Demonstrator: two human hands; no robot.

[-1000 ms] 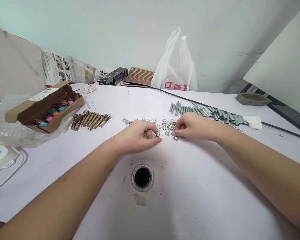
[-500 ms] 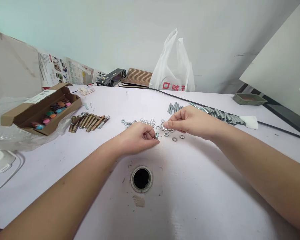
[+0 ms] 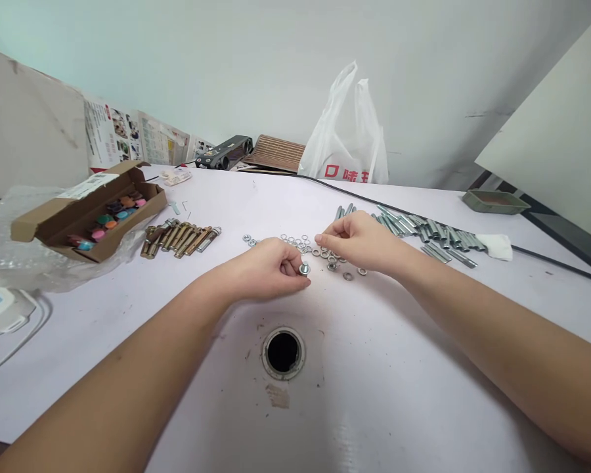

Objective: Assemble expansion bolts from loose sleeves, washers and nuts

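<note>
My left hand (image 3: 273, 268) is closed on a silver bolt (image 3: 305, 265), whose upper end sticks out past the fingertips with a flat washer around it. The rest of the bolt is hidden in the fingers. To the right, my right hand (image 3: 352, 242) is over the near side of a spread of washers, its thumb and fingers stretched toward the left hand with nothing visible between them. Flat washers (image 3: 348, 276) lie under and in front of it. Thinner ring washers (image 3: 304, 238) lie between the hands, and several nuts (image 3: 247, 238) lie behind the left wrist.
Brassy bolts (image 3: 180, 238) lie at left beside a cardboard box (image 3: 24, 228) of colourful caps. Metal sleeves (image 3: 433, 228) and a white cloth (image 3: 495, 246) are at right. A round hole (image 3: 283, 351) opens in the table near me. A black cable (image 3: 325, 186) crosses behind; a plastic bag (image 3: 325, 148) stands at back.
The washer that was in my right fingertips now appears around the bolt in my left hand. My right hand is back above the washers. The view has shifted slightly.
</note>
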